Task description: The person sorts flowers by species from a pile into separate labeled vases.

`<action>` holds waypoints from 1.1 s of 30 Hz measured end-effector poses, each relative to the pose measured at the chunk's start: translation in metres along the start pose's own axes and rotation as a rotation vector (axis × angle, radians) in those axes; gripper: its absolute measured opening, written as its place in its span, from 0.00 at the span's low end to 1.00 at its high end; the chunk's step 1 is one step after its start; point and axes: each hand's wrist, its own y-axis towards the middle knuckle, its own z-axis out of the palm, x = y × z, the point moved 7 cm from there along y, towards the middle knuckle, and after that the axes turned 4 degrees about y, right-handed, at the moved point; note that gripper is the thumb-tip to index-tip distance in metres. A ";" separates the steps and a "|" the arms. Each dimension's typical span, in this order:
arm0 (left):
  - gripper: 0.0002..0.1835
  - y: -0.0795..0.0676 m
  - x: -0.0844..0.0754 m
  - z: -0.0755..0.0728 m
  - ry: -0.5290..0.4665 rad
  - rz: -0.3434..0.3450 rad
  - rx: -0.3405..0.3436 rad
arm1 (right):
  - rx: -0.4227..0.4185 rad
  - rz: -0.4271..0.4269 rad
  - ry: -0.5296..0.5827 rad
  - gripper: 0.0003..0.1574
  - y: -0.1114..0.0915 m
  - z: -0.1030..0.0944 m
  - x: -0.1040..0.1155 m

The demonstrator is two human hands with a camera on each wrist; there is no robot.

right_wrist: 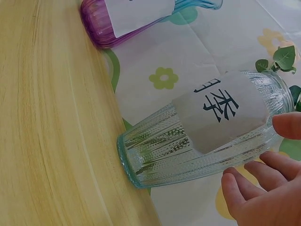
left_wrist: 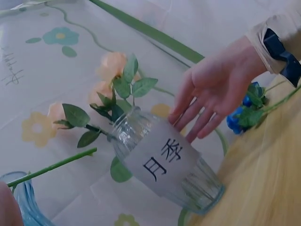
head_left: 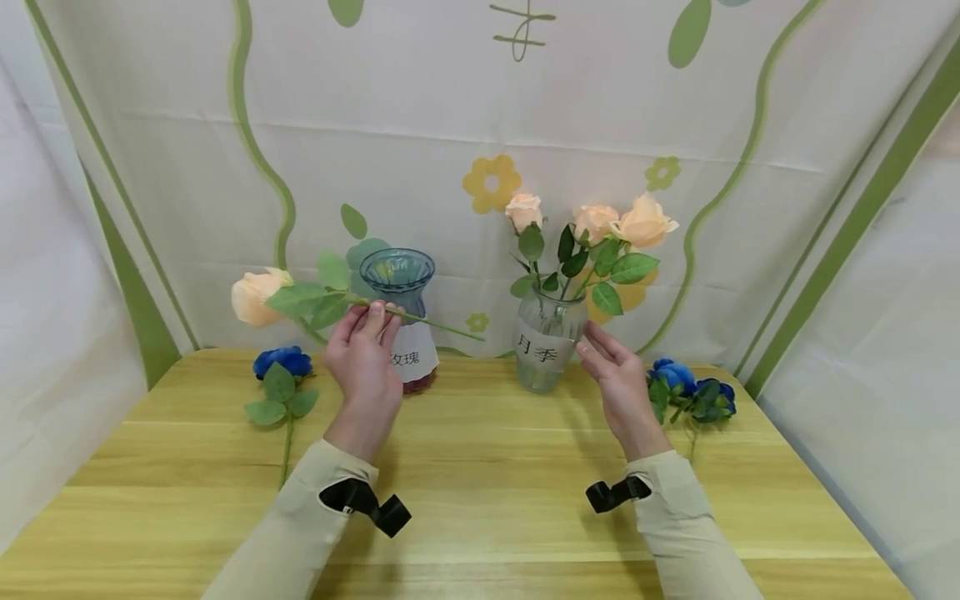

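My left hand point(head_left: 367, 367) pinches the green stem of a peach rose point(head_left: 258, 296) between thumb and fingers, its bloom to the left and the cut end point(left_wrist: 84, 154) toward the clear vase. That ribbed glass vase point(head_left: 537, 371) stands upright with a paper label and holds 3 peach roses point(head_left: 595, 223). Beside its right side is my right hand point(head_left: 624, 396), fingers extended and apart. In the right wrist view, the thumb and fingers point(right_wrist: 270, 176) lie close around the vase; whether they touch it I cannot tell. Behind my left hand stands a blue-and-purple vase point(head_left: 397, 279), also labelled.
One blue flower point(head_left: 282, 363) lies on the wooden table point(head_left: 480, 500) at the left. At the right, more blue flowers point(head_left: 675, 377) lie past my right hand. A white printed cloth point(head_left: 420, 183) hangs directly behind the vases.
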 end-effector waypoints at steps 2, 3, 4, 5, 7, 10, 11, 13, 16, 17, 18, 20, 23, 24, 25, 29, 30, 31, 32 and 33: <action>0.06 -0.002 0.000 0.004 -0.009 0.001 -0.009 | 0.001 0.000 0.003 0.38 0.001 0.002 -0.001; 0.06 -0.003 0.000 0.006 -0.012 0.002 -0.012 | 0.001 -0.001 0.003 0.38 0.001 0.002 -0.001; 0.06 -0.004 0.000 0.008 -0.023 0.003 -0.019 | 0.001 -0.003 0.003 0.38 0.001 0.003 -0.001; 0.06 -0.005 0.000 0.010 -0.027 0.004 -0.024 | 0.002 -0.005 0.000 0.38 0.001 0.004 -0.001; 0.06 -0.007 0.001 0.014 -0.032 0.004 -0.032 | 0.005 -0.008 -0.003 0.38 0.001 0.004 -0.001; 0.05 -0.010 0.004 0.020 -0.035 0.000 -0.041 | 0.005 -0.005 -0.012 0.38 0.001 0.004 -0.001; 0.05 -0.011 0.006 0.022 -0.034 -0.005 -0.044 | 0.003 -0.005 -0.015 0.38 0.000 0.004 -0.001; 0.04 -0.013 0.010 0.028 -0.041 -0.017 -0.046 | -0.002 -0.001 -0.023 0.39 0.000 0.003 0.000; 0.04 -0.016 0.016 0.038 -0.055 -0.023 -0.043 | -0.011 0.001 -0.033 0.39 -0.002 0.000 0.000; 0.04 -0.017 0.017 0.041 -0.058 -0.024 -0.041 | -0.014 0.002 -0.035 0.39 -0.002 -0.001 0.001; 0.04 -0.017 0.019 0.045 -0.062 -0.023 -0.036 | -0.015 0.003 -0.035 0.39 -0.002 -0.001 0.001; 0.04 -0.019 0.022 0.051 -0.069 -0.021 -0.028 | -0.017 0.007 -0.033 0.39 -0.003 -0.002 0.002; 0.04 -0.021 0.024 0.059 -0.070 -0.014 -0.009 | -0.016 0.009 -0.033 0.40 -0.004 -0.002 0.002; 0.05 -0.021 0.025 0.061 -0.071 -0.011 -0.003 | -0.014 0.009 -0.035 0.40 -0.004 -0.002 0.002; 0.05 -0.022 0.026 0.063 -0.073 -0.009 0.002 | -0.014 0.009 -0.037 0.40 -0.004 -0.001 0.002; 0.05 -0.022 0.027 0.069 -0.078 0.000 0.018 | -0.013 0.006 -0.040 0.40 -0.003 0.000 0.001; 0.05 -0.023 0.027 0.070 -0.082 0.000 0.018 | -0.011 0.004 -0.041 0.40 -0.003 0.001 0.000; 0.05 -0.023 0.027 0.071 -0.084 -0.001 0.016 | -0.011 0.003 -0.043 0.40 -0.002 0.001 0.000; 0.06 -0.023 0.028 0.073 -0.087 -0.002 0.014 | -0.009 0.001 -0.045 0.40 -0.002 0.002 0.000; 0.06 -0.023 0.028 0.074 -0.090 -0.004 0.010 | -0.008 -0.001 -0.047 0.40 -0.002 0.002 -0.001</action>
